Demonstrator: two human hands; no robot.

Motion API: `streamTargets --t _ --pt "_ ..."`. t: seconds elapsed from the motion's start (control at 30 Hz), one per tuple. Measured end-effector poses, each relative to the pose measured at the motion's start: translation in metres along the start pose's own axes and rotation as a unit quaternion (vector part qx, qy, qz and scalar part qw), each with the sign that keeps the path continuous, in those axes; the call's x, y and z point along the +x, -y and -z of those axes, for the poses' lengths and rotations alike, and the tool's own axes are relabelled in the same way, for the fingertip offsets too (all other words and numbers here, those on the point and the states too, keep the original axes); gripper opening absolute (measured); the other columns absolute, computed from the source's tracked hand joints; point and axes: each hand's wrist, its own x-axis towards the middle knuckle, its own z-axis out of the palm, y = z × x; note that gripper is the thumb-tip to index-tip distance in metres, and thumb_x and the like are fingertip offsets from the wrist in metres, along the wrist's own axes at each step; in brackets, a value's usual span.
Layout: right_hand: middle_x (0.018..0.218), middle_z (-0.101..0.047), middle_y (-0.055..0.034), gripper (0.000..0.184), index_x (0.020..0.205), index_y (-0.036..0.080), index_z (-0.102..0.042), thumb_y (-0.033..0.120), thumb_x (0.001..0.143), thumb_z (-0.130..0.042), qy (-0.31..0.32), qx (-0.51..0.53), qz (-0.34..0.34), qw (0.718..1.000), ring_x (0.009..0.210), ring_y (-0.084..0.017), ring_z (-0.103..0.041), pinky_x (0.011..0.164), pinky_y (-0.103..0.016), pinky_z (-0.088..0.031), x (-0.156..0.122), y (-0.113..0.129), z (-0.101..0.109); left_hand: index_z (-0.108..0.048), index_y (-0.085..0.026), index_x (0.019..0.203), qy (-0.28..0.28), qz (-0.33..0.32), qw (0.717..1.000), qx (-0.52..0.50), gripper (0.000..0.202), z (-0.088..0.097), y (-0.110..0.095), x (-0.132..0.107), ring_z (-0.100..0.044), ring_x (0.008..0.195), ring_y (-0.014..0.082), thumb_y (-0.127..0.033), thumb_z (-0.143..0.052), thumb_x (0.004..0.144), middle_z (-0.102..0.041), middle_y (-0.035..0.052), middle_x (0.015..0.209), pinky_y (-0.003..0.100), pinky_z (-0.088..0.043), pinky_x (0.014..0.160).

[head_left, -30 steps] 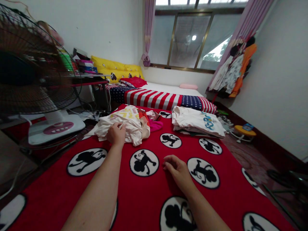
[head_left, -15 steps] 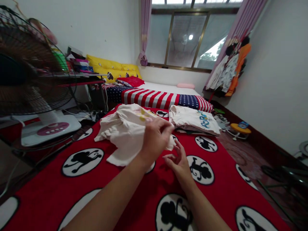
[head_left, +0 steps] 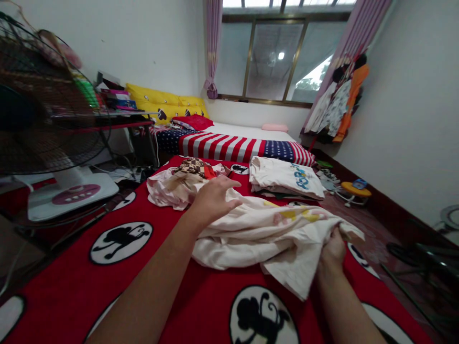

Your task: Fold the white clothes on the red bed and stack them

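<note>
Head cam: R hand [head_left: 333, 248] has the far R end of a white shirt [head_left: 265, 234], fingers curled tight into the cloth, w/ a flap jutting out past the grip. L hand [head_left: 217, 198] is over the shirt's other end, fingers & thumb spread apart, nothing gripped; can't tell if the palm touches the cloth. And the shirt itself, it's stretched sideways b/w the two hands, bunched in long folds, yellow & pink print facing up near the R side, one corner hanging toward the cam, all above the red blanket [head_left: 201, 306] w/ its b&w monkey circles. Just behind the L hand, a loose clothes pile [head_left: 179, 181]: pale pink, brown check, a bit of red. Behind the shirt & R of that pile, a folded stack [head_left: 287, 177], white top layer w/ blue lettering, sits neat & flat on the blanket. Out L, a floor fan [head_left: 43, 138] w/ a white base; in the bg, a bed w/ flag-pattern bedding [head_left: 222, 145], yellow cushion [head_left: 161, 101] at its L end, window [head_left: 274, 62] above. Far R, hanging clothes [head_left: 339, 110] by the curtain, & a yellow stool [head_left: 349, 191] below.
</note>
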Motion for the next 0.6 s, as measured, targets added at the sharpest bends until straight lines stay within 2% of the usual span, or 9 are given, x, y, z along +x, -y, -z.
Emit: streamTargets --t 0.07,0.13,0.23,0.3,0.37,0.43,0.5,0.57,0.6 --pt "0.114 -0.061 -0.0121 0.046 0.110 0.020 -0.055 0.048 0.075 -0.053 -0.083 -0.018 -0.010 0.996 0.112 -0.032 -0.057 0.091 -0.049 -0.049 0.014 -0.006 0.012 -0.068 -0.022 0.112 0.054 0.024 0.998 0.012 0.049 0.000 0.022 -0.003 -0.060 0.108 0.0268 -0.031 -0.077 0.065 -0.068 0.0069 0.113 0.035 -0.043 0.096" --pt "0.123 -0.056 -0.0123 0.053 0.118 0.019 -0.049 0.038 0.070 -0.060 -0.117 -0.037 0.015 0.992 0.118 -0.031 -0.054 0.098 -0.049 -0.044 0.014 -0.006 0.015 -0.070 -0.023 0.110 0.111 0.055 0.992 0.018 0.053 -0.006 0.036 -0.007 -0.060 0.107 0.0287 -0.033 -0.081 0.058 -0.069 0.0072 0.112 0.034 -0.045 0.093" --pt "0.130 -0.051 -0.0130 0.056 0.123 0.019 -0.049 0.028 0.070 -0.065 -0.096 -0.134 0.163 0.973 0.122 -0.027 -0.050 0.105 -0.046 -0.038 -0.005 0.006 0.007 -0.073 -0.026 0.101 0.180 0.071 0.981 0.010 0.056 -0.019 0.039 -0.012 -0.063 0.100 0.0282 -0.033 -0.085 0.047 -0.071 0.0050 0.105 0.030 -0.047 0.085" --pt "0.131 -0.052 -0.0121 0.038 0.113 0.020 -0.058 0.027 0.076 -0.062 -0.029 -0.212 0.269 0.939 0.124 -0.026 -0.047 0.107 -0.046 -0.034 -0.020 0.015 -0.002 -0.073 -0.028 0.098 0.213 0.054 0.975 -0.012 0.060 -0.029 0.031 -0.015 -0.064 0.095 0.0271 -0.037 -0.087 0.040 -0.071 0.0035 0.102 0.028 -0.048 0.080" --pt "0.122 -0.059 -0.0094 0.018 0.097 0.021 -0.065 0.028 0.082 -0.059 0.071 -0.254 0.323 0.909 0.120 -0.024 -0.050 0.107 -0.045 -0.033 -0.034 0.021 -0.010 -0.074 -0.027 0.096 0.244 0.034 0.969 -0.018 0.061 -0.038 0.020 -0.017 -0.064 0.091 0.0270 -0.038 -0.087 0.037 -0.071 0.0039 0.099 0.027 -0.048 0.076" --pt "0.104 -0.067 -0.0066 0.012 0.086 0.023 -0.068 0.031 0.084 -0.059 0.175 -0.257 0.309 0.899 0.105 -0.023 -0.058 0.099 -0.042 -0.040 -0.043 0.024 -0.014 -0.074 -0.025 0.084 0.269 0.018 0.963 0.002 0.041 -0.046 0.010 -0.018 -0.064 0.082 0.0251 -0.032 -0.084 0.045 -0.071 0.0041 0.087 0.027 -0.046 0.069" --pt "0.089 -0.068 -0.0043 0.013 0.083 0.024 -0.069 0.036 0.082 -0.062 0.272 -0.256 0.249 0.893 0.087 -0.022 -0.062 0.085 -0.037 -0.047 -0.049 0.026 -0.016 -0.071 -0.022 0.067 0.268 0.002 0.963 0.024 0.010 -0.051 0.004 -0.016 -0.061 0.067 0.0208 -0.020 -0.073 0.058 -0.067 0.0027 0.069 0.025 -0.042 0.062" --pt "0.089 -0.068 -0.0028 0.020 0.091 0.027 -0.071 0.038 0.075 -0.071 0.363 -0.267 0.202 0.870 0.082 -0.021 -0.062 0.077 -0.034 -0.048 -0.055 0.030 -0.017 -0.067 -0.020 0.060 0.223 -0.005 0.975 0.019 0.009 -0.050 0.001 -0.012 -0.057 0.060 0.0177 -0.015 -0.062 0.067 -0.063 0.0017 0.061 0.025 -0.040 0.059" --pt "0.096 -0.068 -0.0026 0.032 0.100 0.029 -0.070 0.038 0.070 -0.075 0.400 -0.272 0.195 0.853 0.085 -0.022 -0.062 0.077 -0.034 -0.048 -0.057 0.033 -0.018 -0.067 -0.019 0.063 0.185 0.001 0.983 0.000 0.011 -0.047 0.000 -0.008 -0.056 0.061 0.0171 -0.016 -0.059 0.071 -0.064 0.0016 0.062 0.025 -0.039 0.059"
